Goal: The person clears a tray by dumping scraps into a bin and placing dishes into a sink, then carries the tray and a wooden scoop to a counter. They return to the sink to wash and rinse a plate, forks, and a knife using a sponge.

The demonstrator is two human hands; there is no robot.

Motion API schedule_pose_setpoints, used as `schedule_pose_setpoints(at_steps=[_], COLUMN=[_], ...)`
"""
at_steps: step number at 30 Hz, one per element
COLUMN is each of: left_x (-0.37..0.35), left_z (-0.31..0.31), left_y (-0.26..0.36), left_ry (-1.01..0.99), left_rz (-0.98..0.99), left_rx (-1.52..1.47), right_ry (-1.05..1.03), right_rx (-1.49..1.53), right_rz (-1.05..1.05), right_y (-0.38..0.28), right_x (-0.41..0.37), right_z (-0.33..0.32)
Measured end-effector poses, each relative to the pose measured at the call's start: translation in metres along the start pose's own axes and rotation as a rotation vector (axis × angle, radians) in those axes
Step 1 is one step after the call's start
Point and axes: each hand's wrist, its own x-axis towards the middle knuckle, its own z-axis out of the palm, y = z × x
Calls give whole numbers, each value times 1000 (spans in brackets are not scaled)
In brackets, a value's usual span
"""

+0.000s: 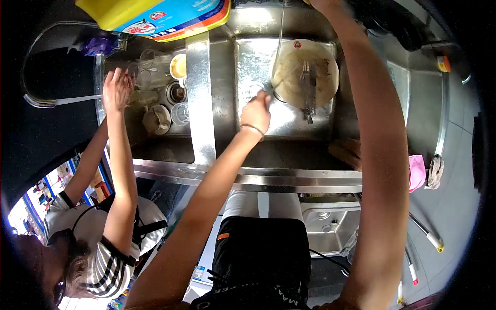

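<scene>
My left hand (256,113), with a band round its wrist, is over the right-hand sink basin (289,132). Its fingers are curled closed, and I cannot tell what is in them. Just beyond the fingertips shows a round, shiny, clear form (252,91). To the right lies a large pale plate (289,64) with dark smears, a fork (306,67) and other dark cutlery on it. A thin stream of water (279,36) runs down by the plate's left side. My right arm reaches to the top edge, where my right hand (316,3) is mostly cut off.
At left, another person's hand (118,92) reaches into the left basin among glasses (181,113), a white cup (178,66) and a pitcher (156,119). A metal divider (200,98) separates the basins. A yellow and blue container (165,20) stands behind; a pink cloth (416,172) hangs at right.
</scene>
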Motion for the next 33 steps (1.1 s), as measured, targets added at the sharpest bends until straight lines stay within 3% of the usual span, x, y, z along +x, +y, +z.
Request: schedule_pose_setpoints(at_steps=[1,4,5,6,8,9,10,11,12,14,16,17,18,20,22,23,24,26,28,29,33], left_x=[8,40,54,61,56,52,55,61,64,57,47,45,44,27,20,16,12,8,6,-1,3], left_z=[34,152,193,216,213,195,209,235,254,232,200,199,199,134,118,108,98,81,69,49,77], left_y=[-13,-54,-69,-75,-66,-54,-57,-67,-73,-71,-50,-47,-45,-17,-10,-6,-3,1,2,12,0], left_ry=[-18,12,-52,-126,-116,-216,-199,-181,-165,-105,-179,-197,-214,-345,-362,-347,-331,-364,-389,-425,-367], left_rz=[-37,-56,-68,-84,-100,-161,-137,-111,-89,171,63,46,29,-200,-253,-231,-209,-190,-123,-216,-157], left_rx=[-142,-691,-764,-841,-811,-779,-816,-853,-890,-483,-506,-539,-570,-652,-672,-657,-641,-644,-636,-712,-789], right_ry=[-56,273,205,89,-216,-405,-430,-500,-477,-488,-295,-257,-248,-273,-384,-634,-387,-473,-549,-584,-875], right_rx=[7,847,773,1084,1598,1798,1716,1887,2005,2166,2288,2246,2196,2208,2174,2378,2240,1942,2005,2034,2191], right_rz=[16,711,899,1000,1208,1321,1262,1090,1207,1162,1085,1258,1288,1158,981,746,1012,1073,824,696,455], right_y=[-4,-56,-74,-88,-118,-137,-157,-173,-189,-198,-200,-203,-204,-204,-190,-190,-195,-201,-187,-177,-157], right_x=[4,-33,-42,-53,-71,-75,-81,-67,-58,-32,4,26,42,69,96,119,133,161,162,159,164], right_z=[-12,-94,-122,-136,-167,-185,-188,-226,-239,-253,-269,-277,-289,-294,-282,-294,-305,-322,-297,-285,-263])
